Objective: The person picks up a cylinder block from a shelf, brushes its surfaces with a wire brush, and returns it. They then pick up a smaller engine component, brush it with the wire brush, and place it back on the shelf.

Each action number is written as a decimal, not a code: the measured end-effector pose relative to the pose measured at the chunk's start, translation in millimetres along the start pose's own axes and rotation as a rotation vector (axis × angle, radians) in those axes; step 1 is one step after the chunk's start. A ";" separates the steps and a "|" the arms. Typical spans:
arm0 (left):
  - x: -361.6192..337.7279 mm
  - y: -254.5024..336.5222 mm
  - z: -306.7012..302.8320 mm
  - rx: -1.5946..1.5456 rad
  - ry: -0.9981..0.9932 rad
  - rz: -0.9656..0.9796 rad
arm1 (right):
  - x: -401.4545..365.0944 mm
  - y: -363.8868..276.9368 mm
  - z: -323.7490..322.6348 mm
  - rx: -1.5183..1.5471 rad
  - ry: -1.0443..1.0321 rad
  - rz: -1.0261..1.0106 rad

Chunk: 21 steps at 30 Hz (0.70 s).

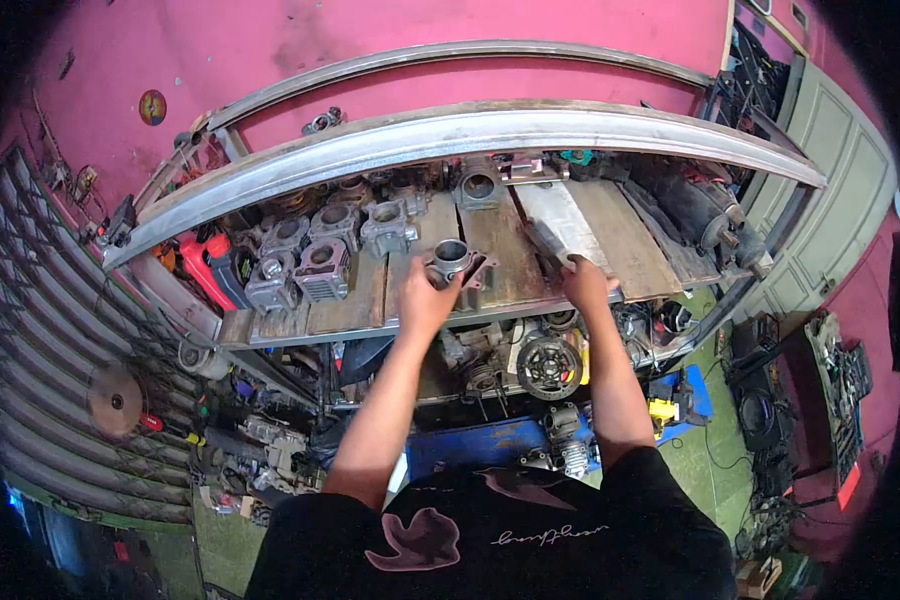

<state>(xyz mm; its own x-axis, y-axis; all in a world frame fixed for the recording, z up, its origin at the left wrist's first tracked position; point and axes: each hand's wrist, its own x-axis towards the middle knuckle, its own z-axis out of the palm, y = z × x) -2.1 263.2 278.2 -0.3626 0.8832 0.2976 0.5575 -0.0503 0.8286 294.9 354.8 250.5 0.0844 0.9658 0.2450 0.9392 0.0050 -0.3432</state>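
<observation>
My left hand (428, 300) is closed around a grey metal engine cylinder block (452, 256), its round bore facing up, close over the front of the wooden shelf (350, 310). To the right, my right hand (587, 286) has its thumb and fingers closed at the near end of a pale, flat metal panel (567, 220). This panel lies lengthwise from back to front over the planks, with a dark strip along its left side. Several similar cylinder blocks (322, 268) stand grouped on the shelf's left. Another grey block (480, 187) sits at the back middle.
A metal beam (490, 130) runs above the shelf. Dark cylindrical parts (705, 215) crowd its right end; a red container (202, 268) stands at the left. Below are a round pulley-like wheel (549, 368) and a blue bench (470, 442). A folding shutter (60, 370) is at left.
</observation>
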 end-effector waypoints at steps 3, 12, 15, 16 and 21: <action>30.1 17.7 -26.4 0.362 0.012 0.308 | -22.2 9.4 -12.0 0.284 -0.074 0.110; 93.9 29.6 -21.1 0.655 -0.538 0.312 | -55.1 6.0 29.5 1.307 -0.042 0.310; 72.4 41.7 -25.1 0.696 -0.385 0.132 | -59.6 4.2 30.2 1.440 -0.192 0.312; 64.1 44.6 -25.2 0.717 -0.272 0.015 | -59.6 10.1 43.3 1.415 -0.154 0.360; 52.7 28.9 -24.4 0.768 -0.061 0.028 | -67.4 12.9 61.0 0.849 -0.024 0.364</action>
<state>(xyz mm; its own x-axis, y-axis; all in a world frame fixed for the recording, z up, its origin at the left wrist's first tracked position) -23.3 296.9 329.4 -0.3112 0.9115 0.2690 0.9361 0.2451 0.2524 281.0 305.7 174.2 0.3105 0.9503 -0.0241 0.2964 -0.1209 -0.9474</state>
